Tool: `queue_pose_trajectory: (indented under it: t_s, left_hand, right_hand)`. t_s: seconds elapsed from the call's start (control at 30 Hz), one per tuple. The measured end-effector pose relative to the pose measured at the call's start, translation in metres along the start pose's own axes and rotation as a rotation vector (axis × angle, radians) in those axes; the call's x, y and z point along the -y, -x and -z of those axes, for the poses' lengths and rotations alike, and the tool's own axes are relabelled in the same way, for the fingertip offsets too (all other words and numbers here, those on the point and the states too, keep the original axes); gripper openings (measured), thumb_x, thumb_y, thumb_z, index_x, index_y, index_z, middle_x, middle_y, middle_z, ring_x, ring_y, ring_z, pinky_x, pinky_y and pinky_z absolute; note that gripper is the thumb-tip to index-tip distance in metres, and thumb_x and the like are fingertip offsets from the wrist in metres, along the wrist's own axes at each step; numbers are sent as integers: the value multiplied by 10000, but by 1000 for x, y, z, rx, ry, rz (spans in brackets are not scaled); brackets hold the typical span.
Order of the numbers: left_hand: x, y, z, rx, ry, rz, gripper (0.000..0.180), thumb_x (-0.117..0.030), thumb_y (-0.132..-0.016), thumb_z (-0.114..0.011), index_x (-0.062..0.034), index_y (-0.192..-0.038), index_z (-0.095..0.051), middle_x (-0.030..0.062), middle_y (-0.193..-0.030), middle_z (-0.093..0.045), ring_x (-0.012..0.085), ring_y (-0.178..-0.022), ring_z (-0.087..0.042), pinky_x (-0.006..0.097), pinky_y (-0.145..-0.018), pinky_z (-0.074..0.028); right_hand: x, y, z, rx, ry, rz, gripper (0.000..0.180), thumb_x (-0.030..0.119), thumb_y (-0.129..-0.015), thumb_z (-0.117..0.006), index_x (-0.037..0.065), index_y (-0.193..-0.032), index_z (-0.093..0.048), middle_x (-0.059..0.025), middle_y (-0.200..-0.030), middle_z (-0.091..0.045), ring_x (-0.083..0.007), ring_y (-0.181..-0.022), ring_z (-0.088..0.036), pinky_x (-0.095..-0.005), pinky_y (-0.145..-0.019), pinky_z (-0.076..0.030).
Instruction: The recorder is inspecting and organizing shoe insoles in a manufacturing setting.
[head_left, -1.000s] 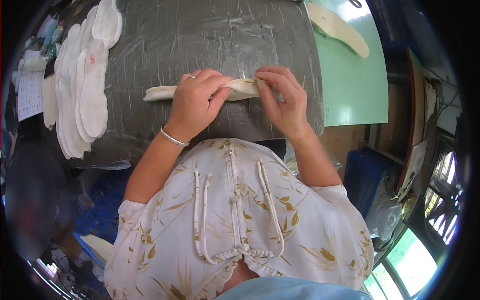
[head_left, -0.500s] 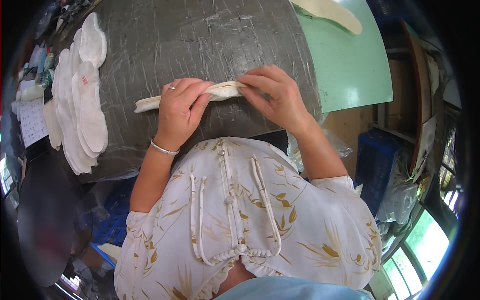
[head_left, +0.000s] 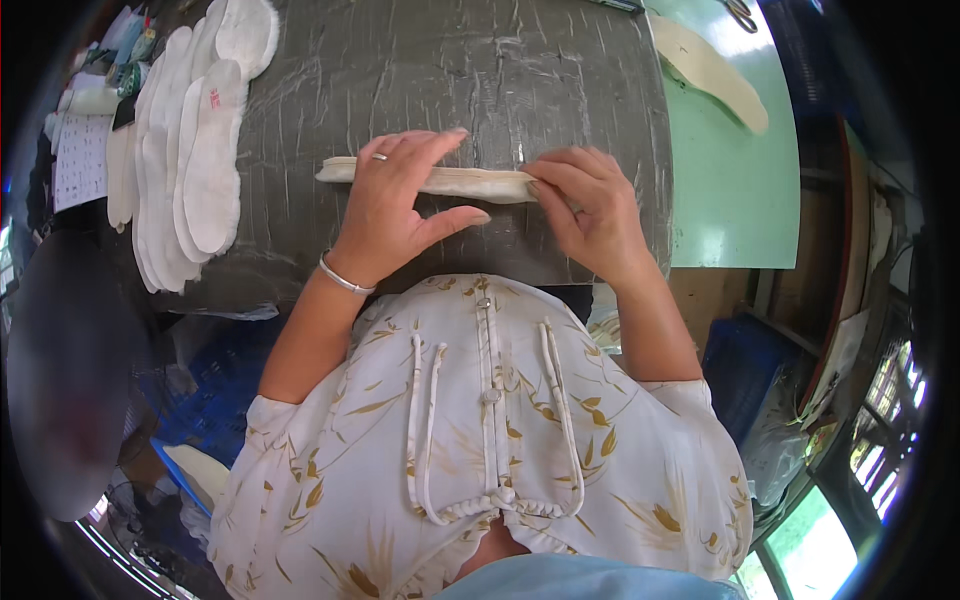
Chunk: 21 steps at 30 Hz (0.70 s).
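Since the earlier frame, the left hand (head_left: 395, 205) has spread its fingers and now lies flatter over the long cream folded strip (head_left: 470, 183), its thumb stretched out toward the right below the strip, where before the fingers were curled over it. Nearest the camera, at the lower middle of the frame, is the person's white blouse (head_left: 480, 430) with a pale gold leaf print and cord ties. Above it both forearms reach up to the dark grey padded surface (head_left: 400, 70), which is covered in wrinkled clear film. That left hand wears a ring and a thin bangle at the wrist; its grip is open, palm and fingers pressing down on the strip rather than closing round it. The right hand (head_left: 590, 215) sits at the strip's right end, at centre right of the frame, its fingertips bent and pinching that end against the surface. The strip lies crosswise in the middle of the frame, its left end showing bare beyond the left hand. Farther off, in the upper left of the frame, a stack of white insole-shaped pieces (head_left: 190, 150) lies overlapped along the edge of the surface. In the upper right, a pale green board (head_left: 725, 190) adjoins the surface and carries one cream insole-shaped piece (head_left: 710, 70).
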<state>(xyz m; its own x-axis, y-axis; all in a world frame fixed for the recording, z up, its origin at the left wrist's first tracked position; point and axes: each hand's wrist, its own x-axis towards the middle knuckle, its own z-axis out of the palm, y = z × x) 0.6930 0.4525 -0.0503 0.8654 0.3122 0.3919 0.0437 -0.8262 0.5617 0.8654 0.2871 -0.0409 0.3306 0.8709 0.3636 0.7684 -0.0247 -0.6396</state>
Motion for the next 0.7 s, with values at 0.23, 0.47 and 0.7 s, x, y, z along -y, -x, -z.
queue_pose_trajectory:
  t_s: [0.23,0.47,0.7]
  left_hand:
    - [30,23,28,67,-175,77,600,-280,-727,-800,-120,-1264,-586,78,-1217,-608,260,-1175,-542,465,-1090,-287]
    - [29,31,20,-93,-123,20,486,-237,-704,-816,-118,-1143,-643,58,-1185,-619,255,-1155,-553,446,-1055,-335]
    - [24,30,-16,-350,-160,-84,327,-125,-655,-831,-130,-943,-677,4,-1029,-639,219,-1026,-589,378,-911,-386]
  right_hand:
    - [2,-1,4,24,18,4,150,35,-762,-706,58,-910,-719,-54,-875,-681,-232,-797,-617,-345,-744,-446]
    - [9,0,0,33,3,-73,171,53,-790,-695,54,-960,-712,-76,-890,-677,-247,-804,-624,-342,-761,-456]
    - [18,-11,2,92,22,-143,211,74,-811,-672,22,-1014,-695,-114,-901,-672,-278,-797,-634,-351,-746,-474]
